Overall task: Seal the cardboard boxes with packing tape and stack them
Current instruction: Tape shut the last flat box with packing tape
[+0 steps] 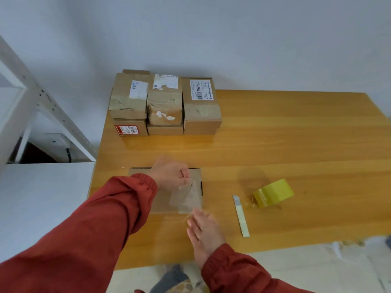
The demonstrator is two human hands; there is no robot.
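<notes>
Cardboard box (161,203) lay flat near the table's (296,134) near-left edge, with a strip of clear tape (186,197) stretched over its right part and apparently not yet pressed down. The left hand (171,176) pinched the strip's far end in curled fingers. The right hand (203,231) was at its near end, too blurred to tell its grip. A tape roll (273,193) and knife (241,214) lay to the right. Stacked boxes (165,102) at the far-left corner looked sealed; this one remained.

A glossy wood table (296,144), matt cardboard boxes (165,102) and shiny plastic tape roll (273,193) are noted.
</notes>
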